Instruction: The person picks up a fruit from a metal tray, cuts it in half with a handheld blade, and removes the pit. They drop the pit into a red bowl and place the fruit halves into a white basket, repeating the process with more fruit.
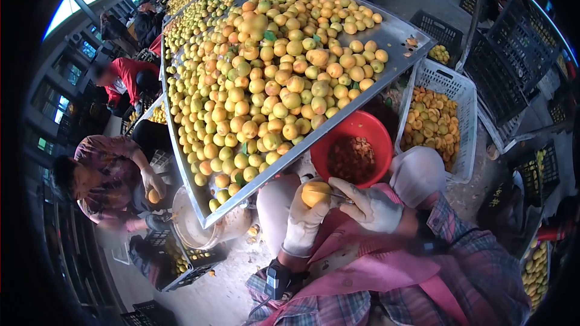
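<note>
My left hand (304, 222), in a pale glove, is closed round a yellow-orange apricot (316, 193) over my lap. My right hand (373, 210), gloved too, is closed on a small knife (339, 195). Only a thin dark length of the knife shows, reaching to the apricot's right side; its handle is hidden in the glove. Just beyond both hands stands a red bucket (385, 145) with small brown pits in it. Ahead, a metal table (290, 160) carries a large heap of whole apricots (266, 93).
To the right, a white crate (469, 99) holds split apricot halves. Black crates (504, 54) are stacked beyond it. A white bucket (199, 229) stands under the table's near corner. At left, a co-worker (106, 175) sits with an apricot in one hand, beside a black crate (193, 271).
</note>
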`<state>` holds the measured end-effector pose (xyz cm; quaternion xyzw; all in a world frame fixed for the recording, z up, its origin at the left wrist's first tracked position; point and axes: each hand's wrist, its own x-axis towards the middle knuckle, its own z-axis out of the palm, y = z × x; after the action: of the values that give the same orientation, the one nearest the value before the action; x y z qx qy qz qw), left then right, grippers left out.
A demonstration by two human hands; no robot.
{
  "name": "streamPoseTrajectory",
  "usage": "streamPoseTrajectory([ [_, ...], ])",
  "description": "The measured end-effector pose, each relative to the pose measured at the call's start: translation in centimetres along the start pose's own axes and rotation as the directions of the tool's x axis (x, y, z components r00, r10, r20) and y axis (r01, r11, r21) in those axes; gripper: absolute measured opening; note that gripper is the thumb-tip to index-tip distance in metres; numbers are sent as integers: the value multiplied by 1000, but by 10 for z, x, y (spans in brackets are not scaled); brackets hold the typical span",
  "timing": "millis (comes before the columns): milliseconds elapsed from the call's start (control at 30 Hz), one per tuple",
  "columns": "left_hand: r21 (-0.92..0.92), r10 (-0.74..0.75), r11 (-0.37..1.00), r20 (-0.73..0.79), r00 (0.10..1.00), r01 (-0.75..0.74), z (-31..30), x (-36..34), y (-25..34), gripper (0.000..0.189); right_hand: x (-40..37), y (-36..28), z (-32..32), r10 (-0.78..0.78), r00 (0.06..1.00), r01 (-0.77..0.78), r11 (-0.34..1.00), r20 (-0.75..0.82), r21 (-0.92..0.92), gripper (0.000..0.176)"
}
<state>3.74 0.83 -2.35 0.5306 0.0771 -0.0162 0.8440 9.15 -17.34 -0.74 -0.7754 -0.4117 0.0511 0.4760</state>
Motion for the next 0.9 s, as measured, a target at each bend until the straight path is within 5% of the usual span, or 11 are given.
streamPoseTrajectory([
  [233, 42, 5, 999, 12, 1000, -6, -1, -3, -3, 82, 1, -12, -9, 29, 999, -25, 977, 15, -212, 58],
  [367, 53, -24, 998, 16, 1000, 23, 5, -2, 2, 80, 0, -11, -8, 91, 995, -86, 984, 28, -156, 58],
  [433, 66, -20, 998, 35, 999, 18, 6, -2, 2, 79, -2, -7, -1, -26, 991, 9, 992, -134, -126, 60],
  [533, 81, -51, 996, 90, 995, 44, 6, 1, 8, 77, 1, -18, -10, -64, 991, 31, 967, -121, -254, 61],
  [567, 92, -39, 995, 56, 998, 34, 8, -1, 9, 77, 0, -24, -16, 169, 985, -156, 962, 42, -223, 59],
  [600, 105, -27, 994, 24, 999, 24, 10, -2, 7, 77, -2, -18, -13, 210, 975, -196, 966, 70, -166, 60],
  [900, 41, -24, 999, 46, 999, 22, 7, -5, -1, 70, 2, -20, -11, 240, 962, -215, 960, 130, -180, 65],
])
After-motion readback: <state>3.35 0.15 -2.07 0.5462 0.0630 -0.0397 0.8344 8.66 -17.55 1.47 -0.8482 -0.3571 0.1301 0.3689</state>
